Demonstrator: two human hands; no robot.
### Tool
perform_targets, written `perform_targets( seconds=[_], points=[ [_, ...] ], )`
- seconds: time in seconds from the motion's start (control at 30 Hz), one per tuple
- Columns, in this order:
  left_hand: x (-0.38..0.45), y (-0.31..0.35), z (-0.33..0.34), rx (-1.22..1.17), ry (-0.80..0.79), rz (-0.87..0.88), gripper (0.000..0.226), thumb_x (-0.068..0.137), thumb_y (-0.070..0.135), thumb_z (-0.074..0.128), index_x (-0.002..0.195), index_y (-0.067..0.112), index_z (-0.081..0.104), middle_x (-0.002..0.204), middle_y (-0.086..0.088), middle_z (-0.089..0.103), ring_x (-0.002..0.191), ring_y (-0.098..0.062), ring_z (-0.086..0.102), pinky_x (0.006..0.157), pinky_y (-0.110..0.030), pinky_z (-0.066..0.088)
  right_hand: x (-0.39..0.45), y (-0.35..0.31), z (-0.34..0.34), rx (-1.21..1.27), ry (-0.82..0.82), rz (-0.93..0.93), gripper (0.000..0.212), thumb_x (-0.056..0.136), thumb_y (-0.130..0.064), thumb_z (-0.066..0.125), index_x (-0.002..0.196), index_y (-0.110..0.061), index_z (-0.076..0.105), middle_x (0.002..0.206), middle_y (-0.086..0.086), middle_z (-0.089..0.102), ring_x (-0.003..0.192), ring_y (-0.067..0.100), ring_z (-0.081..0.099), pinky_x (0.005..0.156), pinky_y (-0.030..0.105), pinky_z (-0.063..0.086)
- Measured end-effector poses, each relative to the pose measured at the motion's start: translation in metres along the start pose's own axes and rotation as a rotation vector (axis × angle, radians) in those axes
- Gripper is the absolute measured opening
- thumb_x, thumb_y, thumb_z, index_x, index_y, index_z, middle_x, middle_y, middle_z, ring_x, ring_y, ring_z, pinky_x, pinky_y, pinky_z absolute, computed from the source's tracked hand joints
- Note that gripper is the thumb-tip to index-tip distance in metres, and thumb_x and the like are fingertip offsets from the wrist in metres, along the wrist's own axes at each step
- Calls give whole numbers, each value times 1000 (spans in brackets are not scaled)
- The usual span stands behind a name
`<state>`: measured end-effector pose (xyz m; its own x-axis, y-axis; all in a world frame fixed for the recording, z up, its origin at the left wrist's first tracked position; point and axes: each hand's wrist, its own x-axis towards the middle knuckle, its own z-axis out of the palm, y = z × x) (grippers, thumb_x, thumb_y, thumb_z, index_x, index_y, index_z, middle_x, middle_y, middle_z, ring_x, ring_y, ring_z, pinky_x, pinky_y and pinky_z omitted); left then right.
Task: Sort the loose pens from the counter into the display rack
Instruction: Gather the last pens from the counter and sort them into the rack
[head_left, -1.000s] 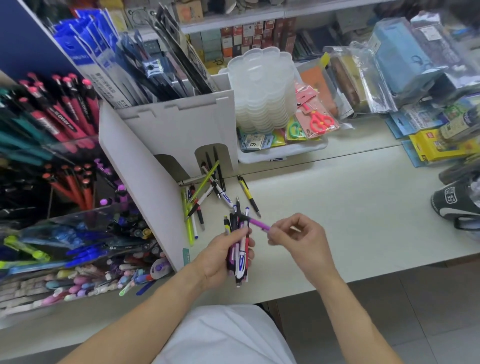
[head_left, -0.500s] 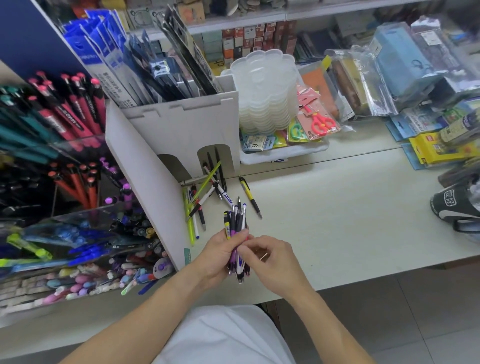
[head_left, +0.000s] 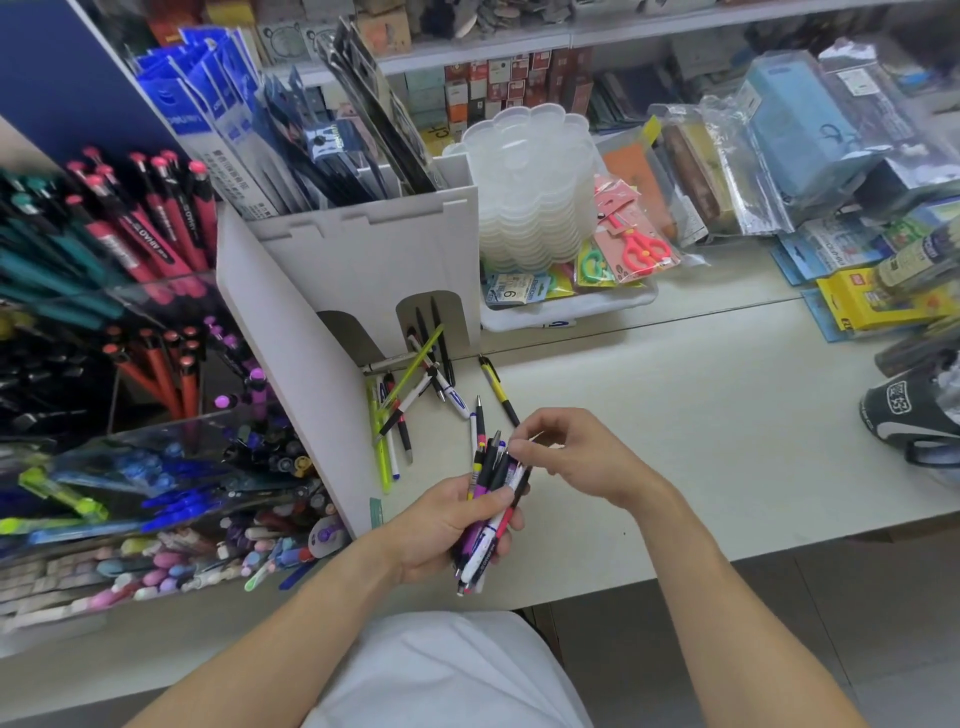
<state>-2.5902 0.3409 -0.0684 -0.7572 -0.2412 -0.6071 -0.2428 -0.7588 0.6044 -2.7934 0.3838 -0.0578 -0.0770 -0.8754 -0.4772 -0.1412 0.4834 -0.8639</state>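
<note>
My left hand (head_left: 441, 525) grips a bundle of pens (head_left: 491, 483), held upright over the counter's front edge. My right hand (head_left: 587, 457) is just right of the bundle's upper ends, fingers curled, with thumb and forefinger pinching at the top of one pen in it. Several loose pens (head_left: 410, 395) lie crossed on the counter (head_left: 675, 415) against the white cardboard stand (head_left: 291, 374). A yellow-and-black pen (head_left: 496, 387) lies beside them, its tip running under my right hand. The display rack (head_left: 156, 457) of clear compartments full of pens stands at the left.
A stack of clear plastic palettes (head_left: 535, 182) sits in a white tray behind the loose pens, with packaged scissors (head_left: 639, 244) beside it. Packaged stationery crowds the back right. A black shoe (head_left: 909, 415) lies at the right edge.
My right hand brought a purple pen to the bundle and left it in my left hand's grip. It has since risen to the bundle's upper ends.
</note>
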Motion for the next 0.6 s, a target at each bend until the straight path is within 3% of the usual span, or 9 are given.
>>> perform_targets(
  seconds=[0.1,0.17,0.27,0.33,0.43,0.6],
  points=[
    [0,1,1,36,-24,-18,32,94,25,63,119,5,59,86,-9,64,65,-21,58,64,-32,52,4,-2,-11,87,17,-13,8,96,-17,70,90,-11,69,79,8,72,70,8,60,65,24,45],
    [0,-1,3,47,-36,-31,34,94,24,64,121,3,59,87,-9,63,66,-21,58,65,-32,52,5,-7,-16,154,174,-22,12,98,-21,66,92,-11,66,85,13,75,69,11,62,66,29,46],
    [2,-5,3,19,0,-40,40,95,25,66,126,2,57,88,-9,63,69,-22,59,67,-34,53,-3,-23,-24,301,448,-162,13,102,-19,59,96,-8,58,83,6,75,62,17,63,57,29,49],
    [5,-6,1,-83,51,-36,47,90,29,70,126,2,56,89,-9,63,71,-22,60,68,-34,53,-15,-35,-23,370,500,-258,11,101,-15,59,94,-7,55,85,10,73,63,25,67,58,32,55],
    [8,0,1,-241,113,-8,47,92,38,65,124,4,56,89,-9,63,73,-23,60,68,-35,54,-35,-34,-5,330,401,-282,13,91,-5,72,85,-9,61,89,16,73,72,36,72,70,42,61],
    [15,9,4,-346,250,29,44,89,49,64,112,12,67,88,-6,68,73,-22,65,71,-37,54,-55,3,37,87,195,-311,16,78,3,82,75,-6,68,101,-2,72,87,23,74,79,39,62]
  ],
)
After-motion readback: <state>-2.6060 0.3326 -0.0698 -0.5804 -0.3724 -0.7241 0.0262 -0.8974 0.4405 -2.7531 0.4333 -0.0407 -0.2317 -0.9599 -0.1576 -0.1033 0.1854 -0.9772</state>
